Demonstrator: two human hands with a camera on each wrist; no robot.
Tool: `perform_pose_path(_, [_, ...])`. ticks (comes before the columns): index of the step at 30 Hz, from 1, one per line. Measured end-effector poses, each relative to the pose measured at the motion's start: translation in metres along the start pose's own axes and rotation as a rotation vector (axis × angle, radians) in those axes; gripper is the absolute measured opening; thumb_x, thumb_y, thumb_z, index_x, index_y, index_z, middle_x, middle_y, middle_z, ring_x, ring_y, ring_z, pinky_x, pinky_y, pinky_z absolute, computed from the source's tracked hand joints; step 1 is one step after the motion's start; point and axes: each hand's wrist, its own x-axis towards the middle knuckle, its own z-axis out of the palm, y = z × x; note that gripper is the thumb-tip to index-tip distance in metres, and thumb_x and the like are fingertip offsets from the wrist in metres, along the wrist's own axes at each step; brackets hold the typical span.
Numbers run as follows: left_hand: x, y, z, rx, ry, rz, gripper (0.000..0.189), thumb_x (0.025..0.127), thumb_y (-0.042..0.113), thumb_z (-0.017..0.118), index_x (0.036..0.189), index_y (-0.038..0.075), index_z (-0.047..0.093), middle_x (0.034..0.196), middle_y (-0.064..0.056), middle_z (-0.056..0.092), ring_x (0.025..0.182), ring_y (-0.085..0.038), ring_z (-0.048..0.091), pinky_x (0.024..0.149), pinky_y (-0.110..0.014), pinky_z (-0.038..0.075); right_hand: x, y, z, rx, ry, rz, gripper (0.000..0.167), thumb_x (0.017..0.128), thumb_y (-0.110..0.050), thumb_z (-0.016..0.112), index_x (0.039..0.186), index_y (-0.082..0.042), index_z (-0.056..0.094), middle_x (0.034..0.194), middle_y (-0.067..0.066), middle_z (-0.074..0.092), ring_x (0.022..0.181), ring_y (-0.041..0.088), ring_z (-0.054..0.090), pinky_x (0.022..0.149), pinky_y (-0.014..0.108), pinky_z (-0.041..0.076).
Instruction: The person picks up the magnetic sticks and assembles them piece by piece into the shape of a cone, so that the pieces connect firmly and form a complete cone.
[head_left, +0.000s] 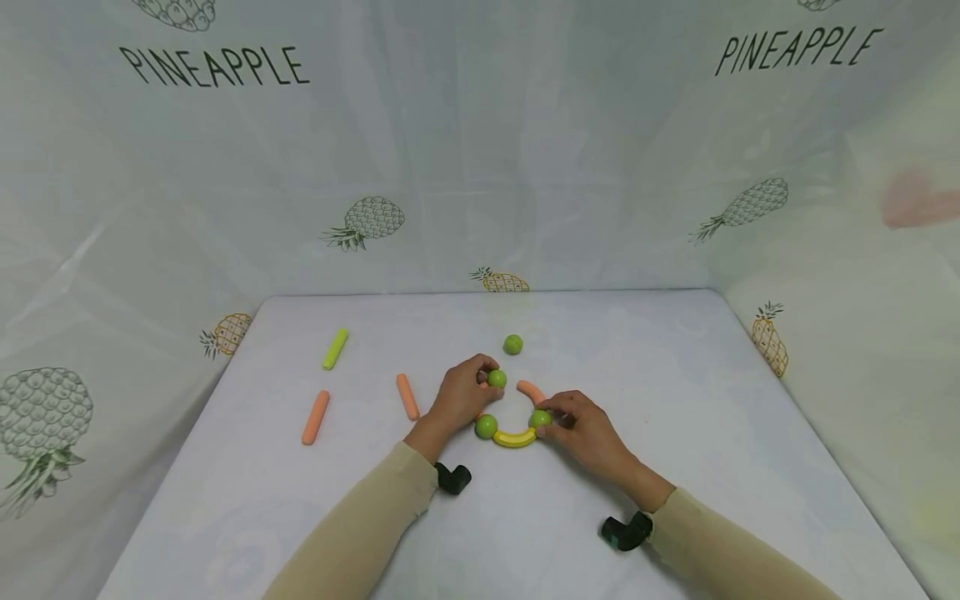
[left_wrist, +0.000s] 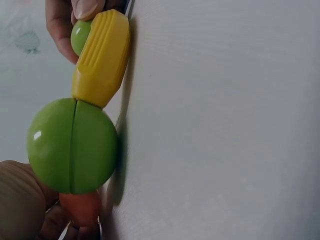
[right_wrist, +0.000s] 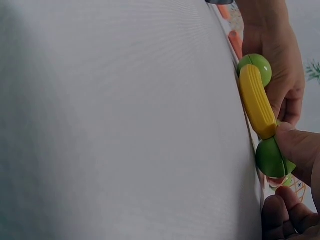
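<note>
In the head view my left hand (head_left: pixel 462 393) pinches a green toy ball (head_left: pixel 497 378) at the upper left of a ring of toy pieces. My right hand (head_left: pixel 587 432) holds another green ball (head_left: pixel 540 418) between thumb and fingers, at the ring's right. A curved yellow toy banana (head_left: pixel 514 438) lies between that ball and a third, seamed green ball (left_wrist: pixel 72 145) at the lower left. Beside the left hand an orange piece (left_wrist: pixel 81 207) touches this third ball, mostly hidden. A curved orange piece (head_left: pixel 531 392) reaches up from the right hand's fingertips.
Behind the ring sits a loose green ball (head_left: pixel 513 344). On the left lie two orange sticks, a nearer one (head_left: pixel 407 397) and a farther one (head_left: pixel 316 417), plus a yellow-green stick (head_left: pixel 335 349). A pineapple-print curtain (head_left: pixel 480 167) hangs beyond the white table (head_left: pixel 675 367).
</note>
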Motion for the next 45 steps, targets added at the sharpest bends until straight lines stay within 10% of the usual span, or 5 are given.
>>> perform_pose_path(21, [-0.003,0.004,0.007,-0.008,-0.064,0.081,0.035,0.094,0.02,0.082,0.126,0.019,0.068,0.112,0.0,0.071,0.1,-0.015,0.063,0.091,-0.037,0.053,0.023,-0.022,0.001,0.005,0.089,0.25,0.038,0.101,-0.037,0.072,0.119,-0.003,0.071,0.103,0.007,0.074,0.088,0.019,0.065,0.078,0.035,0.053])
perform_pose_path(45, [-0.002,0.008,0.006,0.014,-0.126,0.168,0.037,0.095,0.016,0.081,0.131,0.017,0.073,0.126,-0.001,0.074,0.118,-0.021,0.066,0.102,-0.042,0.054,0.026,-0.02,0.01,0.067,0.153,0.253,0.021,0.093,-0.018,0.076,0.109,-0.005,0.073,0.095,0.007,0.074,0.081,0.017,0.065,0.069,0.027,0.051])
